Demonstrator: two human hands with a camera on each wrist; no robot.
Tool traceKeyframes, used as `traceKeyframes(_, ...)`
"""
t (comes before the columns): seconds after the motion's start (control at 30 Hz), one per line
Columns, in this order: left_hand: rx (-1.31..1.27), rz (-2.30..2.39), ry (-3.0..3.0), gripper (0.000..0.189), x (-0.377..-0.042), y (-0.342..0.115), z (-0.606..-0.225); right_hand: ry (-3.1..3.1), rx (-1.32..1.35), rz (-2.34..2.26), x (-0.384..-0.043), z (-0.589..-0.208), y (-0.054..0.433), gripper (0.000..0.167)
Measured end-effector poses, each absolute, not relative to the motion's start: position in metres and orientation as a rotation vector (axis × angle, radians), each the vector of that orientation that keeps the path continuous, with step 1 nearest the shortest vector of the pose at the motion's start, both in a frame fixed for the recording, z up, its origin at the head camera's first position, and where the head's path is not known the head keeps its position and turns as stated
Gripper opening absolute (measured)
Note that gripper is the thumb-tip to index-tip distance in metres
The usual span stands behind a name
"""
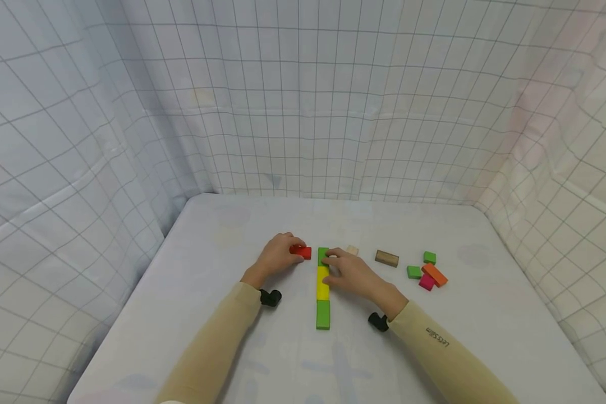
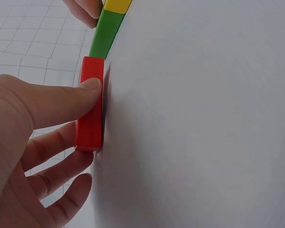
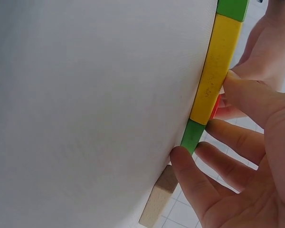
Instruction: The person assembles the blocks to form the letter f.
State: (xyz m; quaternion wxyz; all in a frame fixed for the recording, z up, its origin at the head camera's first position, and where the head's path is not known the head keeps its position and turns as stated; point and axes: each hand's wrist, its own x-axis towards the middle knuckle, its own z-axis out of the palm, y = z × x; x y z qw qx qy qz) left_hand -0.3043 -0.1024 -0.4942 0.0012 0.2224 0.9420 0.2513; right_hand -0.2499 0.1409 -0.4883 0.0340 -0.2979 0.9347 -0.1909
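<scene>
My left hand pinches a red block between thumb and fingers, just left of a row of blocks. The row runs straight toward me: a green block at the far end, a yellow block in the middle and another green block nearest. My right hand rests along the row's right side, fingers spread. In the right wrist view its thumb touches the yellow block and its fingertips are at the far green block. The red block's left part is hidden by my fingers in the head view.
A pale wooden block lies just beyond my right hand, with a brown block farther right. Small green blocks, an orange block and a pink block cluster at the right. Gridded white curtains surround the white table.
</scene>
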Motion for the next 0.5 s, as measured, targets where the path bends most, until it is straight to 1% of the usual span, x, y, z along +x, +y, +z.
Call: traceKeyframes(0.5,0.69,0.79,2.961,0.027,-0.305,-0.086,-0.495,2.88,-0.931,-0.591,-0.251,-0.49,0.142,0.054)
